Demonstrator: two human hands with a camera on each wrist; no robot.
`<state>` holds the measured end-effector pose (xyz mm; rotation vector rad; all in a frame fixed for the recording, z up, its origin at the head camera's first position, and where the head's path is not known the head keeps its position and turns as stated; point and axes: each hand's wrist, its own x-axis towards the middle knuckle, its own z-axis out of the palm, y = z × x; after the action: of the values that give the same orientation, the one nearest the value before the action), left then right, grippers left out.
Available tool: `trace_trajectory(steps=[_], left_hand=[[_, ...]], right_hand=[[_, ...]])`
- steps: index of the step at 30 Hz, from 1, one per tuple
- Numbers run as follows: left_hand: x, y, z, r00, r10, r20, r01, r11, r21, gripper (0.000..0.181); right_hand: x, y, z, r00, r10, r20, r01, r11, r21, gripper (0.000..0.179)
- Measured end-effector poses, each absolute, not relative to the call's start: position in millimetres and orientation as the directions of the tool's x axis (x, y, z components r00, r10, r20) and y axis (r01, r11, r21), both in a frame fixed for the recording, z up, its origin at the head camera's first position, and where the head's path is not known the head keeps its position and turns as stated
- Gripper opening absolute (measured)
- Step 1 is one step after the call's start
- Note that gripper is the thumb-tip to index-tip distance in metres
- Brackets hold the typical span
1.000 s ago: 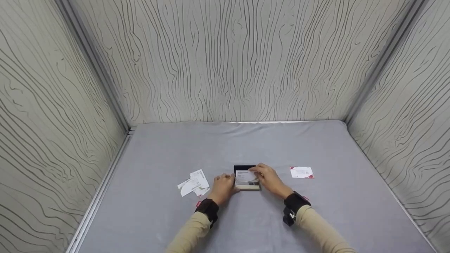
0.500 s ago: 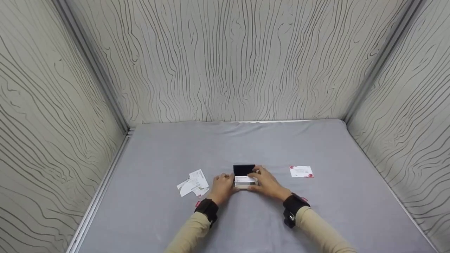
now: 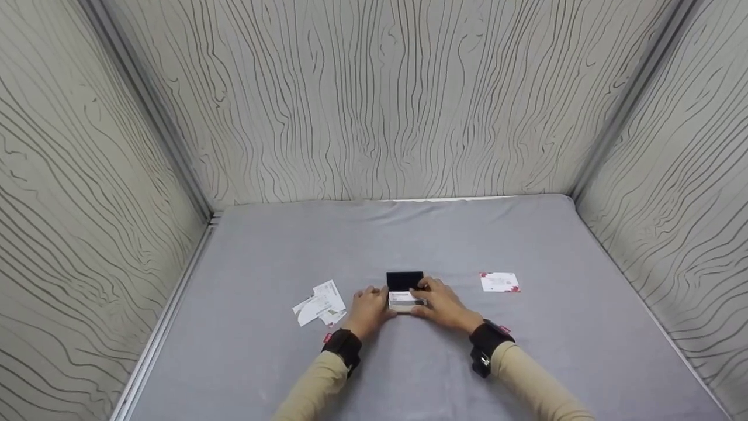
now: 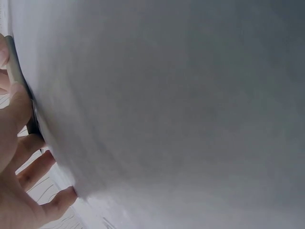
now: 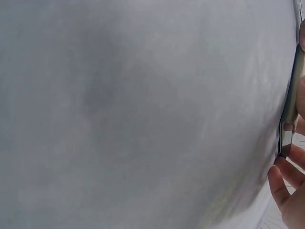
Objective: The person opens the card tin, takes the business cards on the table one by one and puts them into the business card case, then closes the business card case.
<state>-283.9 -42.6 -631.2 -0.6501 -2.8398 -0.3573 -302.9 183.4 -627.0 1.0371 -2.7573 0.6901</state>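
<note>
A business card case (image 3: 404, 282) lies opened on the cloth, its black lid tipped back and a pale front edge toward me. White printed business cards (image 3: 401, 296) sit in its tray. My left hand (image 3: 368, 311) grips the case's left side, thumb at the front corner and fingers along the edge. On the opposite side my right hand (image 3: 443, 307) holds the case between thumb and fingers, one fingertip over the cards. In the left wrist view the case's edge (image 4: 15, 67) shows beside the thumb. The right wrist view catches its metal-rimmed end (image 5: 287, 131) by the fingers.
Several loose white cards (image 3: 320, 304) overlap in a pile left of the left hand. A single card with red corners (image 3: 499, 282) lies to the right. Grey cloth (image 3: 280, 245) covers the table, with wood-patterned walls (image 3: 374, 105) on three sides.
The right hand has come down and toward me from the card's upper edge, its thumb now at the case's front. The cards sit lower in the tray, baring more black lid.
</note>
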Motion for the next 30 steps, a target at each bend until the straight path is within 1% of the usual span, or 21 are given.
trace_trajectory(steps=[4, 8, 11, 15, 17, 20, 26, 30], left_hand=[[-284, -42, -629, -0.888, 0.394, 0.238, 0.442, 0.874, 0.203, 0.055], [-284, -41, -629, -0.885, 0.398, 0.242, 0.448, 0.870, 0.205, 0.055], [-283, -42, -630, -0.875, 0.405, 0.267, 0.458, 0.870, 0.182, 0.055], [-283, -44, -631, -0.868, 0.410, 0.281, 0.464, 0.871, 0.164, 0.056], [-284, -44, -632, -0.869, 0.413, 0.275, 0.465, 0.870, 0.163, 0.057], [-284, -44, -633, -0.867, 0.414, 0.278, 0.467, 0.869, 0.162, 0.056], [-285, -43, -633, -0.868, 0.405, 0.288, 0.461, 0.873, 0.160, 0.056], [-284, -44, -633, -0.868, 0.404, 0.289, 0.463, 0.869, 0.175, 0.055]], right_hand=[[-306, 187, -621, -0.753, -0.620, 0.219, -0.650, 0.652, -0.390, 0.052], [-311, 197, -612, -0.758, -0.629, 0.173, -0.632, 0.642, -0.434, 0.053], [-317, 209, -607, -0.753, -0.626, 0.200, -0.644, 0.643, -0.414, 0.046], [-323, 228, -602, -0.762, -0.605, 0.231, -0.646, 0.678, -0.351, 0.036], [-324, 239, -599, -0.776, -0.588, 0.228, -0.630, 0.703, -0.329, 0.035], [-325, 255, -596, -0.806, -0.556, 0.202, -0.591, 0.747, -0.303, 0.038], [-328, 285, -593, -0.871, -0.482, 0.095, -0.488, 0.827, -0.279, 0.047], [-327, 302, -593, -0.888, -0.459, 0.038, -0.451, 0.849, -0.275, 0.043]])
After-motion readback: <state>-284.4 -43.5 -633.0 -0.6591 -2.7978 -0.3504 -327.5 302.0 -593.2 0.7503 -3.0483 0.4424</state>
